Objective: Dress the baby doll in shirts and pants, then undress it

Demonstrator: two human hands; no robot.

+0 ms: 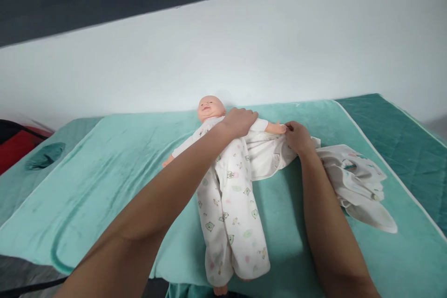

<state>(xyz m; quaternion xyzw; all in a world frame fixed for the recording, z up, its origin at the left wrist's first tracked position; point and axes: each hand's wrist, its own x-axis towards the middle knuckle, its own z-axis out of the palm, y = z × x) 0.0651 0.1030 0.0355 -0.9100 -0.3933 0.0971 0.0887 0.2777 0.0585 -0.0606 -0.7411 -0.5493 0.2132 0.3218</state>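
Note:
A baby doll lies on its back on a mint-green towel, head toward the wall, in a white printed romper. My left hand rests on the doll's chest near its shoulder, fingers curled down over the cloth. My right hand pinches the open flap of the white garment beside the doll's outstretched arm.
A crumpled white printed cloth lies to the right of my right forearm. A darker green quilted mat lies under the towel at the right. A red and black object sits at the far left. A white wall stands behind.

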